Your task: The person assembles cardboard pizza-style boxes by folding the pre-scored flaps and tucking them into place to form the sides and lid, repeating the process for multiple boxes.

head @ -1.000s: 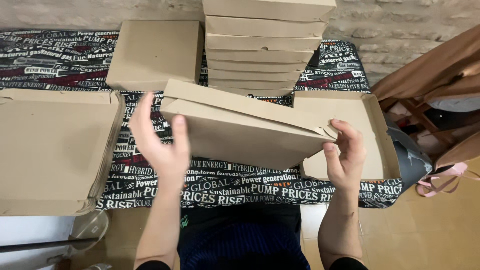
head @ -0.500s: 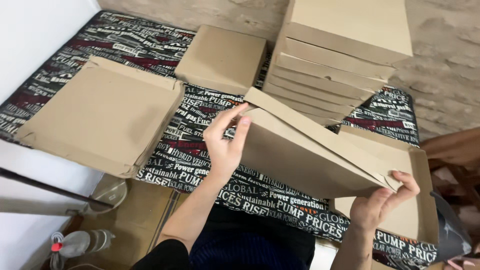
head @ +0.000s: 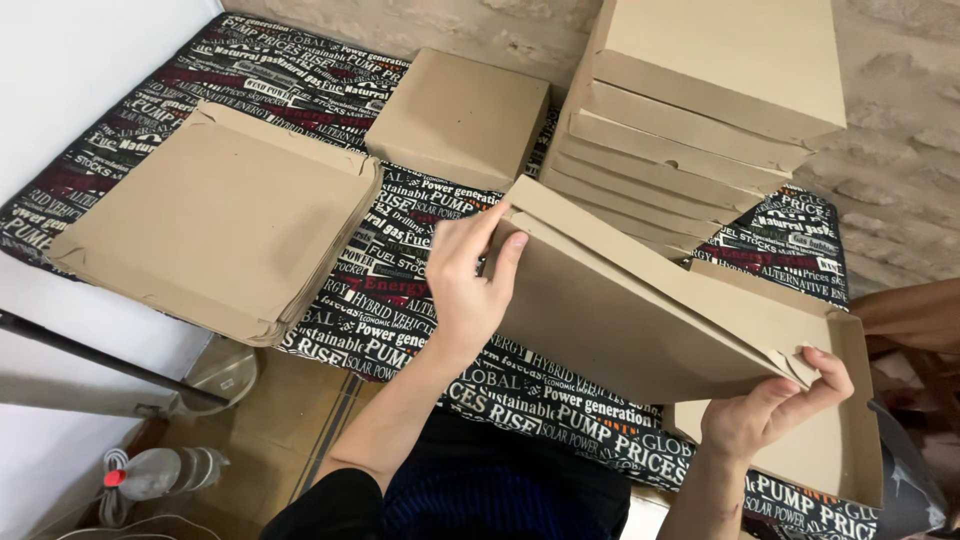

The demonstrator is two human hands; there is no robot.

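Cardboard box (head: 630, 320) tilts above the table, left hand (head: 468, 285) and right hand (head: 770, 412) fingers closed on its corners.

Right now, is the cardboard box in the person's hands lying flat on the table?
No. The cardboard box is tilted above the table, with the left hand at its upper end and the right hand at its lower corner.

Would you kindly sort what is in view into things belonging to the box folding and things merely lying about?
In the job:
left hand
right hand
folded box
flat blanks
stack of finished boxes
open box
single closed box

Lying about:
printed cloth
plastic bottle
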